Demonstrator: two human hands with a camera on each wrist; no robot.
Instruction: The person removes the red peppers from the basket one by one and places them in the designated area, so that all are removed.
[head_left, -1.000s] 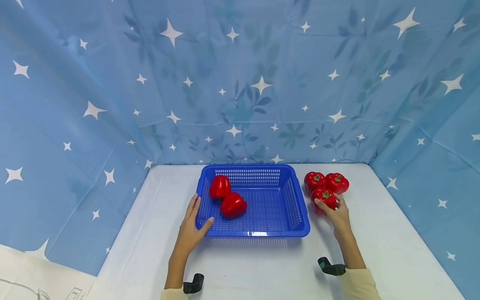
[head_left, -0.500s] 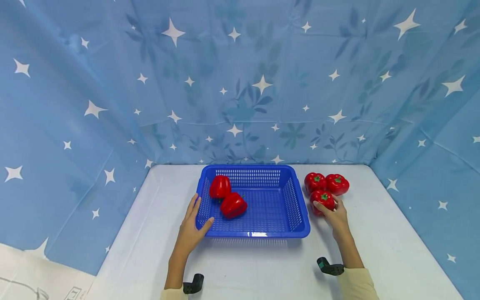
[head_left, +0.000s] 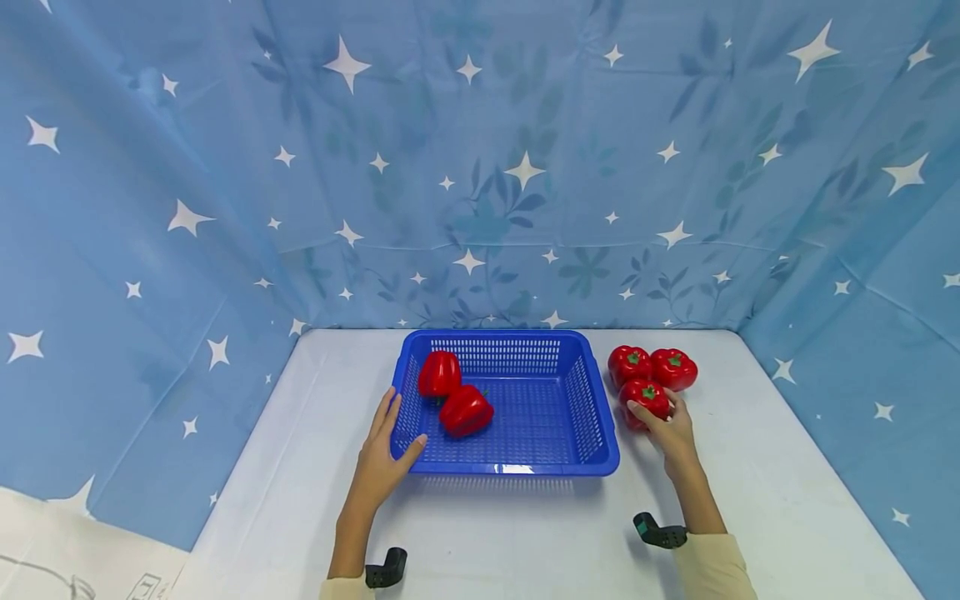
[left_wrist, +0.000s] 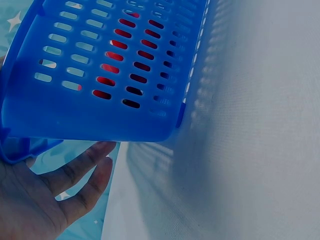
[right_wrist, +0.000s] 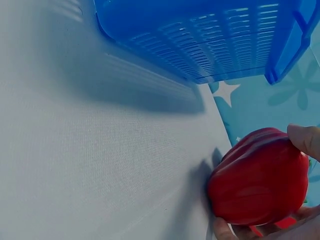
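My right hand (head_left: 673, 429) grips a red bell pepper (head_left: 643, 403) to the right of the blue basket, thumb and fingers on opposite sides. In the right wrist view the pepper (right_wrist: 260, 180) is low beside the white table surface, a shadow next to it. My left hand (head_left: 380, 468) rests at the basket's left front corner, thumb by the front rim and fingers along the left side. The left wrist view shows its relaxed fingers (left_wrist: 82, 175) at the wall of the basket (left_wrist: 100, 120). Two red bell peppers (head_left: 440, 373) (head_left: 467, 411) lie inside, on the left.
Just behind the gripped pepper stand two more red bell peppers, one (head_left: 628, 365) nearer the basket and one (head_left: 674, 369) farther right. The white table (head_left: 510, 533) is bounded by a blue starry curtain (head_left: 480, 183) at the back and sides.
Over the last second my right hand has shifted slightly left and toward me with the bell pepper. The left hand and the basket have stayed put.
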